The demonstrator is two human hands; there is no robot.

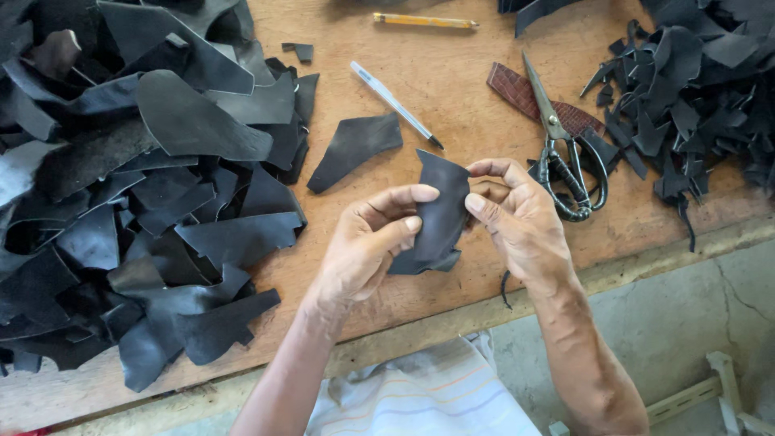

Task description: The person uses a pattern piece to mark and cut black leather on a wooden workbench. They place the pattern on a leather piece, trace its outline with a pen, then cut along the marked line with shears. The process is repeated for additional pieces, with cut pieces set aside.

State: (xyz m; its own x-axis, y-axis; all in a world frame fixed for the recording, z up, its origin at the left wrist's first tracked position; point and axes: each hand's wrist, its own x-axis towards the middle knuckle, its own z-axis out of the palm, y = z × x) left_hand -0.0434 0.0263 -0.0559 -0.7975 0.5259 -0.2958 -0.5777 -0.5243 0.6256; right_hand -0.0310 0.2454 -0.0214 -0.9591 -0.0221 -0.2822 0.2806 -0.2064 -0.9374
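Both of my hands hold one black leather piece [440,214] upright above the wooden table [452,89]. My left hand [367,242] pinches its left edge between thumb and forefinger. My right hand [517,218] grips the right edge with thumb and curled fingers. A separate flat black leather piece [353,148] lies on the table just beyond my left hand.
A large heap of black leather pieces [137,186] covers the left of the table. Smaller black offcuts [694,89] pile at the right. Scissors [565,157] lie on a brown textured strip [525,93] near my right hand. A white pen [395,103] and a yellow pencil [425,21] lie farther back.
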